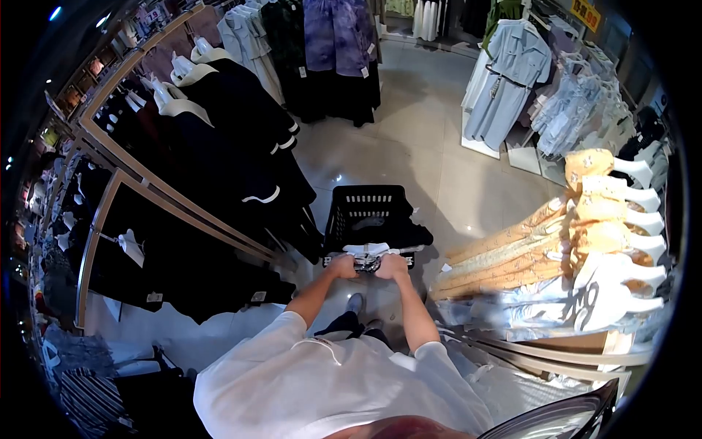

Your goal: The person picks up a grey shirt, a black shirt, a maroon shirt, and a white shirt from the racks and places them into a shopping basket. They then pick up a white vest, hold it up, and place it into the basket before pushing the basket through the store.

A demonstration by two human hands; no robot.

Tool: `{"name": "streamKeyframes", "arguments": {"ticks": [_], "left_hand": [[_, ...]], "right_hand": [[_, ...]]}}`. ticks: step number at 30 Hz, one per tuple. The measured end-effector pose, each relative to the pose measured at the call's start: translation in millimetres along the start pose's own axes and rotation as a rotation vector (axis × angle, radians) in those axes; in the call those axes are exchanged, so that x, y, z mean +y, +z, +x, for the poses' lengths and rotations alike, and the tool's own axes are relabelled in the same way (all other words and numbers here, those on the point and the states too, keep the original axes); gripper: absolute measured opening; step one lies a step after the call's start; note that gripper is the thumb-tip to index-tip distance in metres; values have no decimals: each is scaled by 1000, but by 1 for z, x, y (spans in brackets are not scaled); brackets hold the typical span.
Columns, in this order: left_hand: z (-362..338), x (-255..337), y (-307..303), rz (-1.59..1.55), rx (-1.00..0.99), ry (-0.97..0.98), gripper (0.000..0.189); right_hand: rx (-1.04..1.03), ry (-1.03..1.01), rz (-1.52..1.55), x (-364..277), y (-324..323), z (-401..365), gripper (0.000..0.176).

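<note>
A black slatted plastic basket [364, 192] is in front of my body, at the middle of the view. Dark clothing [402, 230] lies in it and hangs over its right side, with a bundle of white cloth [365, 250] at the near end. My left hand [341, 266] is closed at the basket's near edge, on the left. Beside it, a short gap to the right, my right hand [392, 266] is closed on the same edge. A small dark-and-white patterned item shows between the hands; I cannot make out what it is.
Racks of black clothes [219, 139] with white collars stand close on the left. Yellow dresses [512, 241] on white hangers [643, 219] line the right. Farther off hang purple garments [340, 36] and a light blue dress [504, 69]. Tiled floor [409, 139] runs between them.
</note>
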State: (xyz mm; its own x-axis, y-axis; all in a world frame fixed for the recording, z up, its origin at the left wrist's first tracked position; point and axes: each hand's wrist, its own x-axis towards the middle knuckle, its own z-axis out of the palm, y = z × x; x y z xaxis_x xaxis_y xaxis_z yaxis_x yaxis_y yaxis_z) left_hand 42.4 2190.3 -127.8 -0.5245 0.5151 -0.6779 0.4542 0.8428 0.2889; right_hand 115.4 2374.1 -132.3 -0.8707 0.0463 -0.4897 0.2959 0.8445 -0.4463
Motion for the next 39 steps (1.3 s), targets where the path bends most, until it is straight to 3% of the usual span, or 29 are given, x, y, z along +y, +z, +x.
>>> {"name": "streamKeyframes", "arguments": {"ticks": [5,20,39], "left_hand": [[43,-1,-16,-46,164,35,40],[152,-8,-97,-181,99,-30,37],[290,-6,-203,-455,277,-195,33]], "right_hand": [[14,-51,-14,15,-33,39,34],[-121,-154,-116,44,-112,184,37],[-145,-374,-276,71,-216,386,30]]}}
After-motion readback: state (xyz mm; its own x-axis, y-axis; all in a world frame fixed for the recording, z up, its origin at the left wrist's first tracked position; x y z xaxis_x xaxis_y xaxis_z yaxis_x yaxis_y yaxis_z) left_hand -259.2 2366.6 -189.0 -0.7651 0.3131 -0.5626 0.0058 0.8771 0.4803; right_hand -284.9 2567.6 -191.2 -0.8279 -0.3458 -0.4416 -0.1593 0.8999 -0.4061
